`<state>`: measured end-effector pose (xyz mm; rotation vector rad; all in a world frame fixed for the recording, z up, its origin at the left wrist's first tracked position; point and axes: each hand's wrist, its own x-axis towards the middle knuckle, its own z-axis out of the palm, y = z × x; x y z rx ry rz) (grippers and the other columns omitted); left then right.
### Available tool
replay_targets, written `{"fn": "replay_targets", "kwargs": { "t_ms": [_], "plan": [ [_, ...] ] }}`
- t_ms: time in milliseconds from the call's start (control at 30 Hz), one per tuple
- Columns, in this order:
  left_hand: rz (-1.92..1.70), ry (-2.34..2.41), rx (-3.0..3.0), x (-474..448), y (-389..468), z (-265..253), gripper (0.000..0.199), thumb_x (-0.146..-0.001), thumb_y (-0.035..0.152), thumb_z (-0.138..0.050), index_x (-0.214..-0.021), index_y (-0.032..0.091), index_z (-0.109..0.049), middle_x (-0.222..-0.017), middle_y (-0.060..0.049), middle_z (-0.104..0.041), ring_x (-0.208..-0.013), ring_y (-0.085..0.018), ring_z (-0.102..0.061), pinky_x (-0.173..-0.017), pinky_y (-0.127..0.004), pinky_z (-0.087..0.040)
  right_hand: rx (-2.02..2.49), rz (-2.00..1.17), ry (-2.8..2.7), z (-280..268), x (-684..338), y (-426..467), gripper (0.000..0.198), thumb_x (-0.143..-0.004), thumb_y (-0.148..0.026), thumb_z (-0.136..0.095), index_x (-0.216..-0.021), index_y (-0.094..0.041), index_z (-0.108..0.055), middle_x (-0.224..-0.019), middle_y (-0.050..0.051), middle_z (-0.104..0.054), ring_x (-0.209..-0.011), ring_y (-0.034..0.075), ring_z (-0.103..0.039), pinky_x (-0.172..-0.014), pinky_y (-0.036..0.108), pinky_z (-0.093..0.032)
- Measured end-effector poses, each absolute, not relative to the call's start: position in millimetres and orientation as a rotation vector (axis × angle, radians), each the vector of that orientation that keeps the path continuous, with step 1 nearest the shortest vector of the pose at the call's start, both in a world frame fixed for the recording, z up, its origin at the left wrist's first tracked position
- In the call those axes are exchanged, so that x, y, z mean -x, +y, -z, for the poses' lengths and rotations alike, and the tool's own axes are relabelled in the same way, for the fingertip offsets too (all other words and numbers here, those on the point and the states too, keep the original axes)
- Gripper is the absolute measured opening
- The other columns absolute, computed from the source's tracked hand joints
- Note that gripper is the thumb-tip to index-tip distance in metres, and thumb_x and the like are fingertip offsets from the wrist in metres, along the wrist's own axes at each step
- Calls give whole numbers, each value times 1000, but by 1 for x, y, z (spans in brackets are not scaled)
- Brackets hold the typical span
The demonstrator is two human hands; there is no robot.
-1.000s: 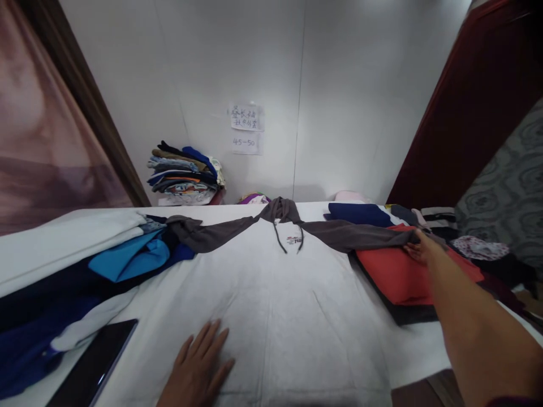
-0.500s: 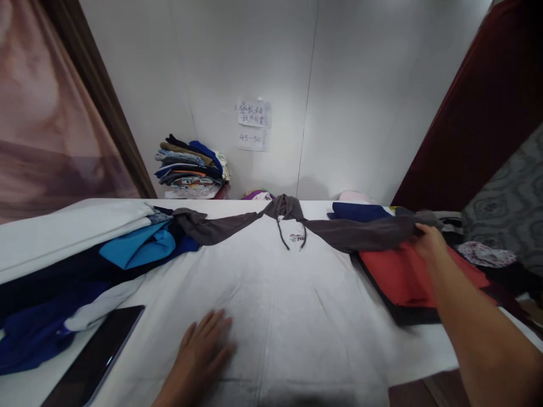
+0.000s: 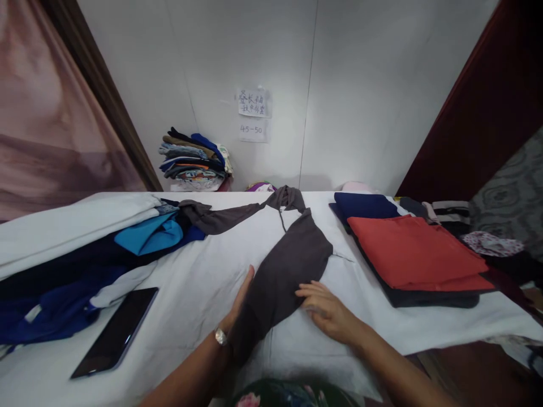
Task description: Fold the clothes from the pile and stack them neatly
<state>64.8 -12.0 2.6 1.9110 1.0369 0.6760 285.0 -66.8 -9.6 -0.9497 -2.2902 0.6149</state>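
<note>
Charcoal-grey fabric sleeve [image 3: 292,254] folded over its white-bodied hooded sweatshirt [image 3: 224,254], midway along the white-clothed table [image 3: 407,322].
On the table's near side, the left hand [image 3: 238,302] lies along the sleeve, fingers partly hidden, its grip impossible to tell; the right hand [image 3: 326,310], loosely straightened, touches the sleeve, closed on nothing. The sleeve slants from table's far right to near left; the sweatshirt's long axis runs near to far, hood [image 3: 286,198] at the table's far edge.

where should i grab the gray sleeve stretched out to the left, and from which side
Probably by its bunched outer end, left hand coming from above on the near side: this gray sleeve extends from the hoodie, and its loose end lies at the heaped clothes, where raised folds should pinch easily.
</note>
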Motion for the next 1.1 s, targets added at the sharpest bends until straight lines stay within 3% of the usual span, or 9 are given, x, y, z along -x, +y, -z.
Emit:
{"fn": "replay_targets", "kwargs": {
  "t_ms": [67,200,333,467,567,667,800,933,1100],
  "plan": [
    [-649,1025,-1657,-56,-15,0,76,-87,68,-14,-99,25,-75,-90,-6,-76,-104,-25,-67,-90,-37,-53,1140,-552,-2070,26,-310,-82,23,-86,-17,-47,-100,-24,-64,-125,7,-63,-126,21,-50,-111,51,-33],
    [-556,972,-1025,-29,-27,-3,87,-77,81,-10,-109,31,-73,-105,-5,-73,-110,-30,-63,-95,-48,-51,1568,-348,-1517,56,-383,-113,23,-82,-36,-54,-98,-26,-67,-124,10,-62,-120,31,-55,-102,53,-44],
    [-556,1187,-988,1,-45,-2,65,-81,72,-28,-115,34,-68,-118,1,-68,-116,-27,-60,-101,-44,-47,1831,-399,-1184,77,-421,-152,35,-74,-45,-60,-107,-34,-67,-107,11,-69,-91,36,-67,-76,51,-55],
    [-459,1250,-1220,11,-60,-6,38,-75,57,-53,-107,44,-68,-118,11,-67,-114,-27,-61,-98,-43,-49,1918,-512,-1207,71,-410,-173,52,-76,-49,-56,-122,-25,-59,-99,10,-70,-73,26,-66,-66,41,-54],
    [-424,1176,-1252,-1,-53,-23,35,-71,49,-61,-100,34,-72,-108,4,-72,-106,-30,-66,-97,-46,-49,1972,-568,-1296,61,-395,-172,63,-78,-49,-55,-132,-19,-51,-92,6,-69,-68,19,-62,-66,33,-51],
    [-691,1042,-1211,-21,-27,-54,37,-68,40,-68,-98,18,-72,-104,-7,-74,-103,-30,-66,-101,-46,-46,1967,-587,-1343,58,-384,-168,63,-77,-46,-57,-134,-19,-51,-84,2,-67,-68,17,-60,-67,31,-49],
    [-1045,812,-1150,-54,33,-109,23,-63,22,-74,-84,14,-69,-92,-7,-74,-100,-25,-66,-96,-39,-49,1766,-626,-1284,51,-373,-166,57,-74,-40,-58,-125,-16,-58,-81,3,-62,-69,15,-57,-68,28,-48],
    [-1246,633,-1014,-91,101,-169,9,-79,16,-61,-84,8,-63,-93,-7,-70,-100,-20,-65,-89,-33,-51,1603,-685,-1219,24,-355,-162,53,-74,-41,-62,-121,-17,-60,-80,1,-56,-65,12,-54,-59,23,-45],
    [-1385,545,-955,-118,164,-234,21,-92,17,-42,-95,4,-59,-107,-6,-63,-108,-21,-62,-82,-30,-50,1413,-823,-1344,-3,-313,-145,47,-76,-36,-63,-120,-20,-60,-83,1,-55,-69,11,-53,-61,22,-44]
  ]
}}
